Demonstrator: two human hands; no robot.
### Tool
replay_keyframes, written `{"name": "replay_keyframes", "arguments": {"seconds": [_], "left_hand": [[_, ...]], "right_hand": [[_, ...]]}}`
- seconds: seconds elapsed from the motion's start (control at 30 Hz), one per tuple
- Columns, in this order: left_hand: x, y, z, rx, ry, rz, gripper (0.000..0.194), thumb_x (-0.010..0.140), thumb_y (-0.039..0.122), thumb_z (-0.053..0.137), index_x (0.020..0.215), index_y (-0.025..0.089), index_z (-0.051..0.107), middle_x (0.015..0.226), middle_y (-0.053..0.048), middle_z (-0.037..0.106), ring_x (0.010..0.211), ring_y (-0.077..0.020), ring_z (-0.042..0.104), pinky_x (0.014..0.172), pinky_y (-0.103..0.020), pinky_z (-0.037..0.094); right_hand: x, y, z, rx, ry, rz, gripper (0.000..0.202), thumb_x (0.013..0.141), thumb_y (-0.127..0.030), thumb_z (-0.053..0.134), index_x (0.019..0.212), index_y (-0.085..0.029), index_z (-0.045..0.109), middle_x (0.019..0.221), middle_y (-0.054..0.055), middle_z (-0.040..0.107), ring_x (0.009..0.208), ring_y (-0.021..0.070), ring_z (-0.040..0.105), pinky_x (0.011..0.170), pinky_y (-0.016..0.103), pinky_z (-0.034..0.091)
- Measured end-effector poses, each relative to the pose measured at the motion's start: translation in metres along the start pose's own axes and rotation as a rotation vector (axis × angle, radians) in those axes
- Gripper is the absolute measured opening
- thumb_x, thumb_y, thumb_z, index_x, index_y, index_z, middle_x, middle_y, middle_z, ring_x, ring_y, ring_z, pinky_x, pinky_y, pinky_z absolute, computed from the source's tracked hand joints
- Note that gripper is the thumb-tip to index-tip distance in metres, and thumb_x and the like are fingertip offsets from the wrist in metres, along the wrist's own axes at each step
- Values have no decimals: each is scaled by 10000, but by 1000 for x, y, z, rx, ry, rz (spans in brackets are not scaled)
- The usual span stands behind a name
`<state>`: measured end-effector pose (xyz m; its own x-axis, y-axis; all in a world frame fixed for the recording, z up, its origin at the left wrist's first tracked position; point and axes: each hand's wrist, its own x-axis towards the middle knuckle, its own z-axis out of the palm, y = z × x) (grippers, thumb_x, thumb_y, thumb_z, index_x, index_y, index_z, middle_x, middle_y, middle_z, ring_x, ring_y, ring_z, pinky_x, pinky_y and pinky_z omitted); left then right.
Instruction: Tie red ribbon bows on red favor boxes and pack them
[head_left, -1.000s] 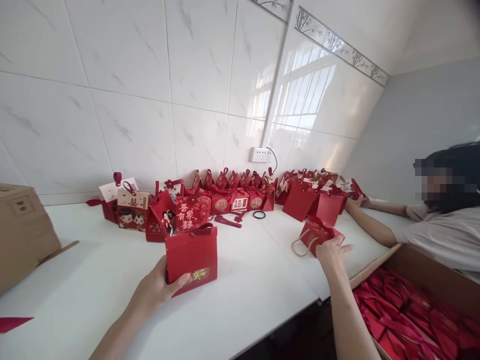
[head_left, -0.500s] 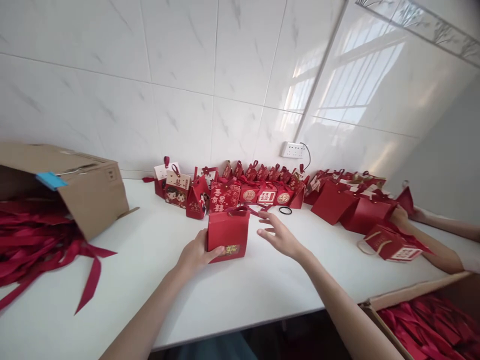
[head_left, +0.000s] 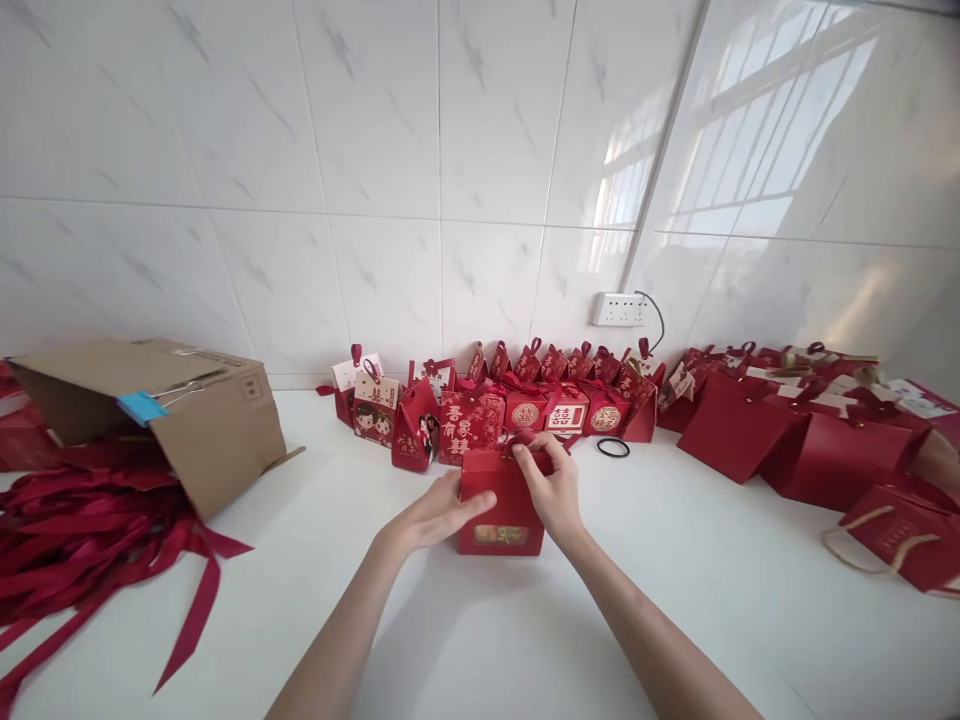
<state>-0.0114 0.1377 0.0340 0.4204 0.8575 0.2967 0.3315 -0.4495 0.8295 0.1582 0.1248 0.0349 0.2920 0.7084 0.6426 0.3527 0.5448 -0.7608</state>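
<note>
on the near part of the worktop (head_left: 480,650), the red box (head_left: 514,500) stands upright between the two hands, its small window (head_left: 502,535) facing the person; the left hand (head_left: 431,515) grips it at its left side, thumb pressed on the front and the other fingers mostly hidden; the right hand (head_left: 555,490) is bent over the top, thumb and fingers drawn together at the ribbon loop (head_left: 517,438), though whether the tips have closed on it i cannot tell; the step in hand looks like steadying the box while working at its top; the next move seems to call for a firm left grip and a light, exact touch on the ribbon, as a hard pull could tip the box or crease it; off to the left, dark red ribbons (head_left: 82,540) spill beside an open cardboard box (head_left: 232,430) that carries a blue clip (head_left: 142,407); to the right lies a bag with rope handles (head_left: 900,535); beyond the red box are a black ring (head_left: 613,448) and decorated boxes (head_left: 472,420) grouped near the tiled wall (head_left: 375,130), where a socket (head_left: 620,310) is fixed.
</note>
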Motion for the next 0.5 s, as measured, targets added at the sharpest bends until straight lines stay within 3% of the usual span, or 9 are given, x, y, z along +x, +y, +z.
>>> {"name": "replay_keyframes", "arguments": {"seconds": [0.1, 0.17, 0.27, 0.4, 0.5], "left_hand": [[1, 14, 9, -28, 269, 138, 367, 805, 413, 559, 1100, 198, 514, 1138, -100, 617, 1078, -222, 579, 893, -355, 482], [-3, 21, 16, -4, 447, 293, 232, 805, 334, 578, 976, 198, 502, 1042, -79, 638, 998, -192, 612, 859, -330, 499], [-12, 25, 22, 53, 463, 459, 79, 829, 217, 554, 795, 201, 484, 908, -44, 671, 871, -154, 652, 764, -271, 527], [-21, 25, 20, 65, 446, 544, 100, 825, 119, 554, 887, 197, 546, 960, -39, 695, 891, -151, 666, 779, -259, 543], [-25, 25, 17, 67, 454, 617, 143, 807, 70, 547, 882, 189, 569, 964, -41, 700, 884, -153, 670, 762, -258, 551]], "right_hand": [[-9, -4, -1, 2, 2, -39, 174, 817, -337, 561, 717, -203, 511, 681, -19, 582, 636, 141, 537, 610, 259, 434], [-14, -8, -1, 6, -41, -73, 146, 822, -303, 557, 722, -205, 516, 672, -21, 572, 615, 135, 527, 590, 254, 430], [-21, -15, -1, 28, -116, -122, 136, 844, -271, 527, 726, -209, 502, 667, -23, 553, 596, 127, 513, 569, 250, 426], [-28, -16, -2, 69, -150, -200, 13, 849, -217, 479, 862, -218, 474, 772, 1, 557, 673, 139, 536, 620, 271, 452], [-30, -15, -2, 85, -163, -280, 78, 821, -182, 482, 873, -217, 435, 763, 8, 519, 661, 142, 507, 599, 281, 437]]}}
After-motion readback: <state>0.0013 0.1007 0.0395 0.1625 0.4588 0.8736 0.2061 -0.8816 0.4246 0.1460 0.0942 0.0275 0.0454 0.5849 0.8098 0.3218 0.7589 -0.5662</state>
